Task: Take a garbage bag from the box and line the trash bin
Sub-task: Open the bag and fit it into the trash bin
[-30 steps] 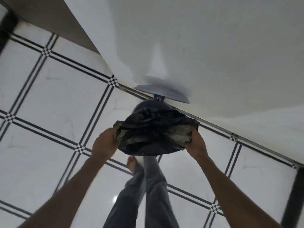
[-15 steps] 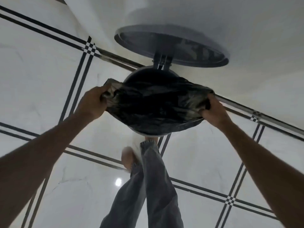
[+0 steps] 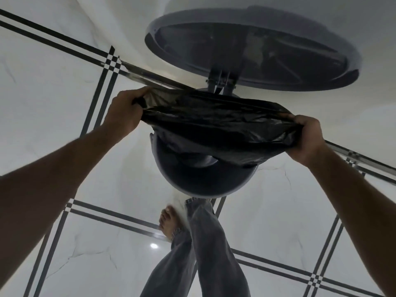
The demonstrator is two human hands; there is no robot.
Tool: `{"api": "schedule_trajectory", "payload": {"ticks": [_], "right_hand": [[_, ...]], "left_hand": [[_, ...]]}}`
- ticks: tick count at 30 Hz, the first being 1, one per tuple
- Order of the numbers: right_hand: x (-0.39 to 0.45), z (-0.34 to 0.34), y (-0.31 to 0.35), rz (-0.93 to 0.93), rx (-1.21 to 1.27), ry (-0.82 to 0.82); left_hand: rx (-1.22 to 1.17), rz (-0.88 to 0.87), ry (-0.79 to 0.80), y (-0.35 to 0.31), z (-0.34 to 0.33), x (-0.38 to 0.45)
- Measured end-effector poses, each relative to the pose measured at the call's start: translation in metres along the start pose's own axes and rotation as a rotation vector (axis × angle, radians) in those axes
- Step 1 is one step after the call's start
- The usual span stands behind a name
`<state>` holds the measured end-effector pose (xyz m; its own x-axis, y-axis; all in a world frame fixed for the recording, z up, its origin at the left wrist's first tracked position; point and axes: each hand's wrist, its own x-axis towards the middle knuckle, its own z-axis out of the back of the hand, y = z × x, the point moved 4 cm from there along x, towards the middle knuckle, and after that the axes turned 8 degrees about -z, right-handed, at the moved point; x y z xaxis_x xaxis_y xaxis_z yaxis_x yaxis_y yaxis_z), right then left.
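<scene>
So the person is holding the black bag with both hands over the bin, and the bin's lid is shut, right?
Not quite. The lid is open, tipped up behind the bin, as the head view shows. The rest is right: the left hand and right hand both hold the black bag over the bin.

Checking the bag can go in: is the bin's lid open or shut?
Open. The lid stands swung up behind the trash bin, its underside facing the camera, and the garbage bag is stretched across the bin's mouth.
</scene>
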<state>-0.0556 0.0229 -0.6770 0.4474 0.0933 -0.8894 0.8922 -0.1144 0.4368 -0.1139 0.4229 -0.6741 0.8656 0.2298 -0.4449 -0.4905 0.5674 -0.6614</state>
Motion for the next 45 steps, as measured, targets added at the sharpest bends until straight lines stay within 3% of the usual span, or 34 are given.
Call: {"api": "schedule_trajectory", "payload": {"ticks": [4,8,12,17,20,25,28,32,35,41,45], "right_hand": [[0.012,0.004,0.002,-0.025,0.059,0.013],[0.021,-0.001,-0.001,-0.080,-0.106,0.029],[0.026,-0.005,-0.009,-0.159,-0.240,0.033],[0.026,-0.003,-0.007,-0.155,-0.160,0.118],[0.032,0.003,0.002,-0.077,0.027,0.098],[0.031,0.012,-0.030,-0.268,0.007,-0.051],[0.011,0.012,-0.061,-0.371,0.041,-0.102],[-0.013,0.015,-0.093,-0.358,0.148,-0.037],[-0.022,0.021,-0.113,-0.249,0.144,0.000],[-0.036,0.023,-0.146,-0.186,0.159,-0.071],[-0.041,0.016,-0.153,-0.174,-0.005,-0.099]], "left_hand": [[-0.003,-0.047,-0.081,0.002,-0.004,0.010],[0.019,-0.066,-0.114,0.011,-0.009,0.016],[0.200,-0.104,-0.087,0.015,-0.018,0.010],[0.272,-0.284,-0.070,0.007,-0.011,0.008],[0.318,-0.232,-0.024,0.008,-0.009,0.020],[0.168,0.142,0.327,0.023,-0.028,0.017],[-0.034,0.269,0.332,0.034,-0.036,-0.003],[-0.269,0.245,0.135,0.047,-0.031,-0.032],[-0.223,0.171,0.070,0.056,-0.027,-0.048],[-0.355,0.136,0.194,0.049,-0.016,-0.056],[-0.324,0.072,0.315,0.040,-0.005,-0.054]]}}
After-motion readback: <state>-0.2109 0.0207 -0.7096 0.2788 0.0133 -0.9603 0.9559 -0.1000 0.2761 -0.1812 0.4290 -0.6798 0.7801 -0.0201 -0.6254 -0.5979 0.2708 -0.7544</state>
